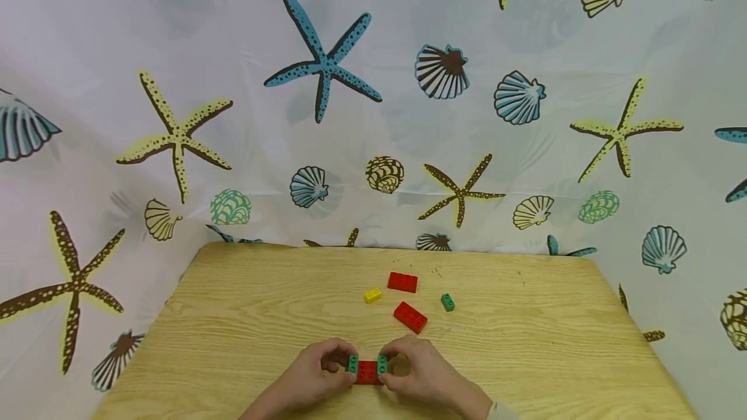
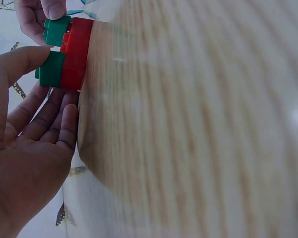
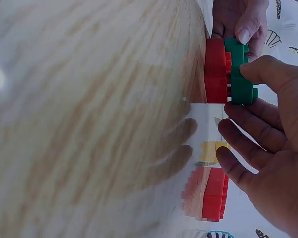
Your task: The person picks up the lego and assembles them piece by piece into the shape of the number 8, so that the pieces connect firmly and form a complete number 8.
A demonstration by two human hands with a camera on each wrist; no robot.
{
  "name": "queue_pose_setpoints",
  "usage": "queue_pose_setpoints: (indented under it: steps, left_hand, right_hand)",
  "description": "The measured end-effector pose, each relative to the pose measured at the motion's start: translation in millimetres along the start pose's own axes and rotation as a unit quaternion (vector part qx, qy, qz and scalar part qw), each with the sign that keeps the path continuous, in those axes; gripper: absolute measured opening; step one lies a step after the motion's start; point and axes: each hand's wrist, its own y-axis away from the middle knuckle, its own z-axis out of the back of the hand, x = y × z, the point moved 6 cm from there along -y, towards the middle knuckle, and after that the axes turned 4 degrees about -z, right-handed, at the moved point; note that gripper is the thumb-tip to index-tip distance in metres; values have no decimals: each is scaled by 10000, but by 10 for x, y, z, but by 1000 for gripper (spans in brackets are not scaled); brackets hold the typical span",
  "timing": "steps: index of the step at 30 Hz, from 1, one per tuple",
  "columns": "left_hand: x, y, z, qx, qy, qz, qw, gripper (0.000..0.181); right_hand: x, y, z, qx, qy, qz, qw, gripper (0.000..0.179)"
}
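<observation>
No lettering or numbers could be read on the bricks (image 1: 367, 372) at lower centre. The cloth (image 1: 397, 125) above showed none either.

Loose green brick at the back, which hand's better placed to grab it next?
Probably the right hand: the loose green brick lies nearer it. Like the left hand, though, it pinches another green brick.

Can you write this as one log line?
left hand: pinches green brick | right hand: pinches second green brick | red brick: beneath both

White cloth (image 1: 397, 123) printed with starfish (image 1: 325, 65) and shells (image 1: 441, 72) hangs behind the wooden table (image 1: 525, 323).
</observation>
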Motion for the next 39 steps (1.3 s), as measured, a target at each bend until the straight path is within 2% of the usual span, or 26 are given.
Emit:
queue_pose_setpoints:
  steps: [6,17,39]
  left_hand:
    - [5,-3,-5,17,-21,57,10000,34]
    - [5,-16,-1,50,-99,-22,9999,35]
    - [14,-8,3,40,-70,-34,10000,34]
  right_hand:
    - [13,-12,4,2,88,-13,10000,26]
    - [49,-24,6,-4,231,67,9997,25]
    - [-37,-22,-20,1,-231,-126,9997,26]
